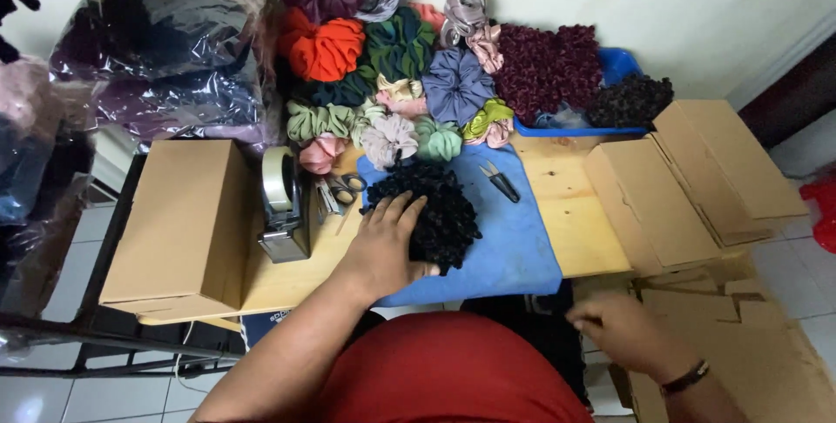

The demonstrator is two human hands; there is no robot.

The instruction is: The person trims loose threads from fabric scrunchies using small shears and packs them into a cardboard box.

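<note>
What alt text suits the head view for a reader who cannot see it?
A person's left hand presses a pile of black scrunchies on a blue cloth, while the right hand reaches toward flat cardboard boxes. Colourful scrunchies lie behind.

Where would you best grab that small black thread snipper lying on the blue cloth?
Take the small black thread snipper by its wider handle end, the end toward the scrunchie pile. Its points aim toward the table's near edge, so come from above and behind them; it lies flat on the blue cloth, clear all round.
</note>
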